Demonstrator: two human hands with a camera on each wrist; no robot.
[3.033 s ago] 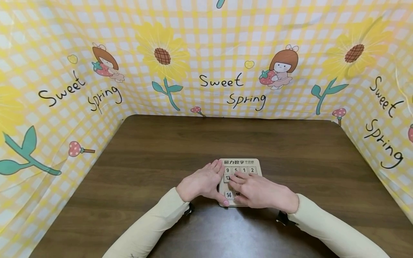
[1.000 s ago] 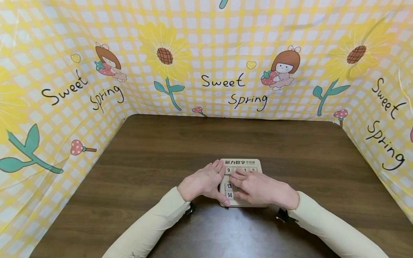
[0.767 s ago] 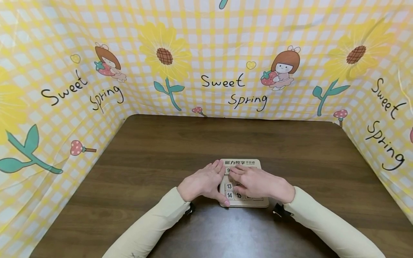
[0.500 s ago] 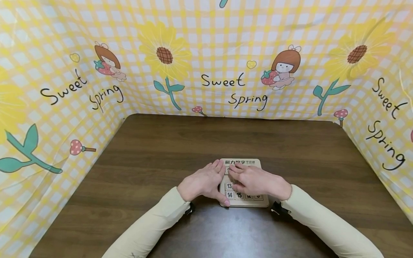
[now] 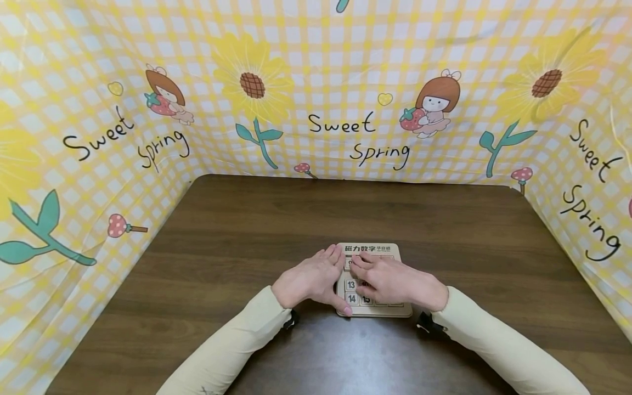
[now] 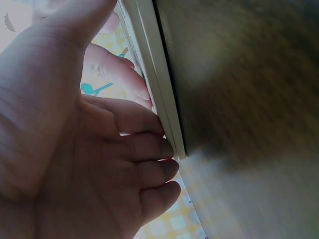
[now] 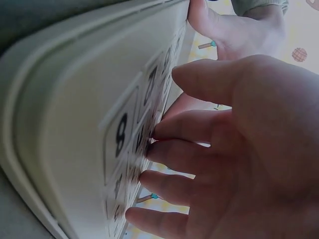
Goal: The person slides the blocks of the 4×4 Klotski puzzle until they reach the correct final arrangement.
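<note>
Lays the left hand (image 5: pixel 312 278) along the nine o'clock edge of a pale number-puzzle board (image 5: pixel 380 312), with straight fingers pointing to about two o'clock and the thumb spread toward four o'clock, near the board's corner between seven and eight. Reaches the right hand (image 5: pixel 395 282) over the board from between three and four o'clock, with extended, slightly parted fingers pointing toward ten. Touches the number tiles (image 7: pixel 149 84) with those fingertips.

Rests the board flat on the brown tabletop (image 5: pixel 247 219), at about five o'clock from the centre of the head view. Shows tile 14 (image 5: pixel 352 299) toward the board's seven o'clock, with tile 15 (image 5: pixel 366 299) just beside it at three and tile 13 (image 5: pixel 351 285) just beyond it at twelve. Shows tile 8 (image 7: pixel 120 134) in the right wrist view, at about ten o'clock from the fingertips. Cannot tell the numbers hidden beneath the right hand.

Wears cream sleeves (image 5: pixel 232 340) down to both wrists. Faces a yellow-and-white checked cloth (image 5: pixel 326 66) at twelve o'clock, printed with sunflowers (image 5: pixel 253 85) and "Sweet Spring" lettering (image 5: pixel 340 125).
</note>
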